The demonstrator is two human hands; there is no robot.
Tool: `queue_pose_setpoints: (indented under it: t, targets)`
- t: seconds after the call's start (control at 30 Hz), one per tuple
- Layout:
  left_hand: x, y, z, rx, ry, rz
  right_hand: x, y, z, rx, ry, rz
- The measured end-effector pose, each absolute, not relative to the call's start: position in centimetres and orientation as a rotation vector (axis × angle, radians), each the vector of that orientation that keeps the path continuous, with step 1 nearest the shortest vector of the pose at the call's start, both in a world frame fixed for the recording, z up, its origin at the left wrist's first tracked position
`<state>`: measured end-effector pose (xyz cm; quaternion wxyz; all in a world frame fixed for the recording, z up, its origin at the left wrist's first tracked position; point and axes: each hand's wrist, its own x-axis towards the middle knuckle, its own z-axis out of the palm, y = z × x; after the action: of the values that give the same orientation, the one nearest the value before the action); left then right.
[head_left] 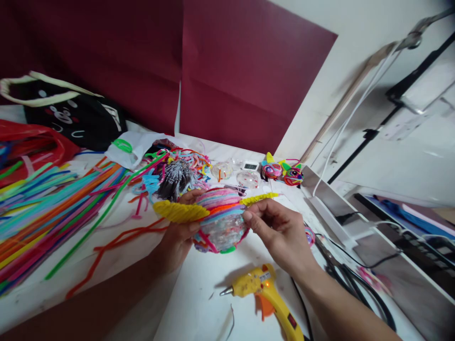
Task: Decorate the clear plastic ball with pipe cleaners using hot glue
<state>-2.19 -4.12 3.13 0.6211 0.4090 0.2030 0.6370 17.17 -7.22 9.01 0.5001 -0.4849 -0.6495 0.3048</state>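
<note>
Between my two hands is a clear plastic ball (222,229), partly wrapped in pink, orange, blue and purple pipe cleaners. Two yellow pipe-cleaner pieces stick out from it, a broad one (181,211) on the left and a narrower one (261,198) on the right. My left hand (181,234) is closed round the ball's left side, its fingers partly hidden behind the broad yellow piece. With thumb and fingers, my right hand (275,227) pinches the ball's right edge, just below the narrower piece. Below them a yellow hot glue gun (261,284) lies on the white surface.
Many coloured pipe cleaners (60,218) spread over the left side, near a red bag (39,147) and a black tote bag (71,113). Pipe-cleaner scraps (192,161), clear plastic pieces (248,179), a small digital display (250,166) and decorated balls (282,171) stand behind. Scissors (341,270) lie right.
</note>
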Motion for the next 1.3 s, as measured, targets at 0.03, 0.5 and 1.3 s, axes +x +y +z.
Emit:
queue_pose_setpoints:
  t: [0.03, 0.5, 1.3]
  targets:
    - [-2.2, -4.1, 3.1, 0.942, 0.474, 1.464, 17.2, -7.3, 9.0, -1.169, -1.571, 0.736]
    - [-2.3, -4.1, 3.0, 0.969, 0.502, 1.457, 17.0, -7.1, 9.0, -1.165, -1.503, 0.803]
    - [-2.5, -4.2, 2.8, 0.867, 0.557, 1.324, 17.3, -6.1, 10.2, -1.201, -1.271, 1.237]
